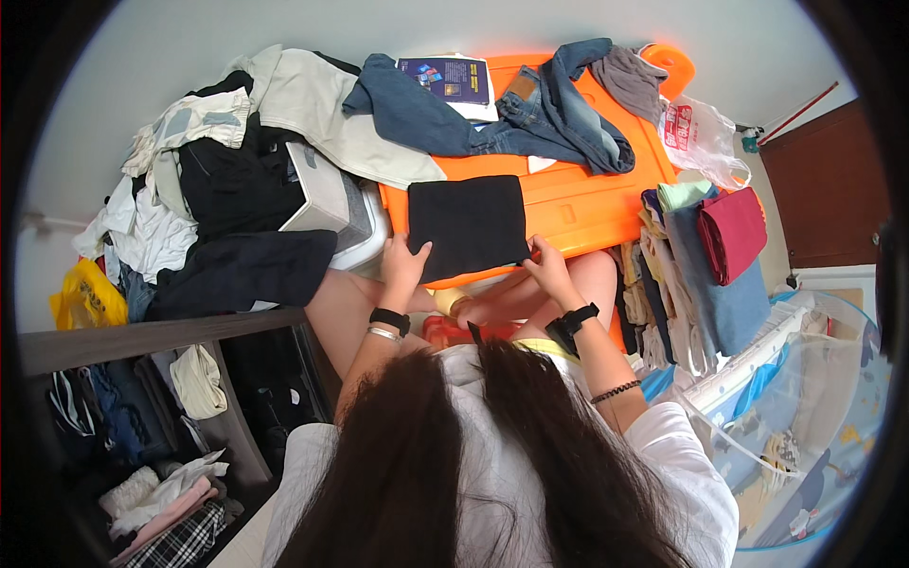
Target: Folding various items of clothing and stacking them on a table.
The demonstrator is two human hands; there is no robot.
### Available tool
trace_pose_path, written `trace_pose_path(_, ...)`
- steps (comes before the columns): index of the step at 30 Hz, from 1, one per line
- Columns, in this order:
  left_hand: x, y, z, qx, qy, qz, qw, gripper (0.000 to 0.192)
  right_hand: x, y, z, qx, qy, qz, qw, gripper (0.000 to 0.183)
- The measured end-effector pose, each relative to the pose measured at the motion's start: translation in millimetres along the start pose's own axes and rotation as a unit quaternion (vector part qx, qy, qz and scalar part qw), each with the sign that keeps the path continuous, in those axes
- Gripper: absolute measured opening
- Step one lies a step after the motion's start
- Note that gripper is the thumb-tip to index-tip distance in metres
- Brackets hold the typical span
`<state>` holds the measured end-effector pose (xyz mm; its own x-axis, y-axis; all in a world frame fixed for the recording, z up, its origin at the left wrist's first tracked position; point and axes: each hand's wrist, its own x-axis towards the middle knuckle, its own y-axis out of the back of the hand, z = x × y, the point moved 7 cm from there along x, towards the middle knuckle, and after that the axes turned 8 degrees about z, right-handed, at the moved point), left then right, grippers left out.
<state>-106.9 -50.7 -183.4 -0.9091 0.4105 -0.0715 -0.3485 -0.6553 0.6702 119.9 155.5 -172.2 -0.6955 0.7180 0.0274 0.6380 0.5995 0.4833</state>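
Observation:
A black garment, folded into a neat rectangle, lies on the near part of an orange plastic surface. My left hand holds its near left corner, with the thumb along the edge. At the near right corner, my right hand pinches the fabric between thumb and fingers. Behind the folded piece, blue denim jeans sprawl across the orange surface. Fingers of both hands are partly hidden by the cloth's edge.
Loose clothes are heaped left around a grey fabric box. A dark shelf stands near left. To the right rise stacked folded clothes with a maroon piece on top. A book and a plastic bag lie farther back.

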Motion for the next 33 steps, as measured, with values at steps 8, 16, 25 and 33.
trace_pose_path(8, -11, -2, 4, -0.005, -0.039, 0.005, 0.999, 0.058, 3, 4, -35, -0.118, 0.031, 0.046, 0.992, 0.025)
trace_pose_path(16, -24, 15, 49, 0.084, -0.079, 0.090, 0.989, 0.065, -8, -6, -35, -0.321, 0.073, 0.022, 0.944, 0.040)
trace_pose_path(25, -18, -33, 111, 0.284, -0.375, -0.010, 0.883, 0.068, -6, -3, -44, -0.361, 0.076, 0.052, 0.928, 0.029)
trace_pose_path(33, 12, -54, 71, 0.264, -0.335, -0.048, 0.903, 0.074, -13, -3, -37, -0.357, 0.091, -0.031, 0.929, 0.013)
